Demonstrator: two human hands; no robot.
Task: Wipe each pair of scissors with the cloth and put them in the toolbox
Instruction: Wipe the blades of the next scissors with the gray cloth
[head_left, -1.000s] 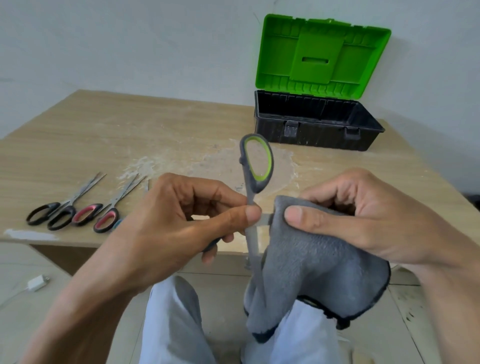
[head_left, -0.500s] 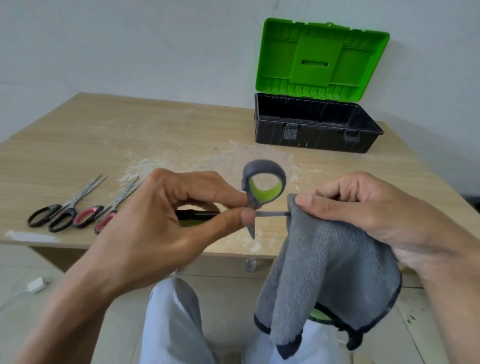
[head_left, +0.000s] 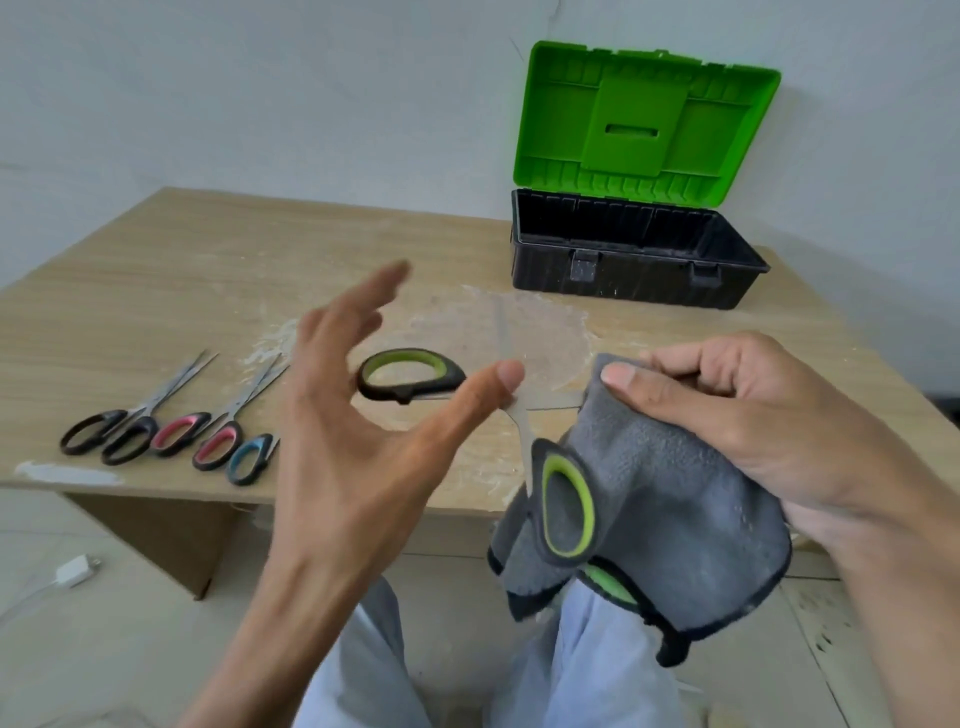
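One pair in work: green-handled scissors (head_left: 402, 393) splayed wide open in mid-air over near table edge, one loop level, other hanging against cloth (head_left: 675, 493). Blade end buried in cloth fold, pinched there by right hand (head_left: 753, 415), thumb over curled fingers. Left hand (head_left: 353, 452) gripped pivot half a second back, now let go: fingers spread, thumb close to blade, contact unclear. Probably regrip or last wipe ahead. Toolbox (head_left: 623, 280) well apart at far side, lid up. Black pair (head_left: 109, 441), pink pair (head_left: 208, 444), blue-handled pair (head_left: 252, 457) waiting on table (head_left: 156, 291), unwiped by look of it.

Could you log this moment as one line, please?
left hand open | right hand grips cloth | green scissors against cloth | toolbox open
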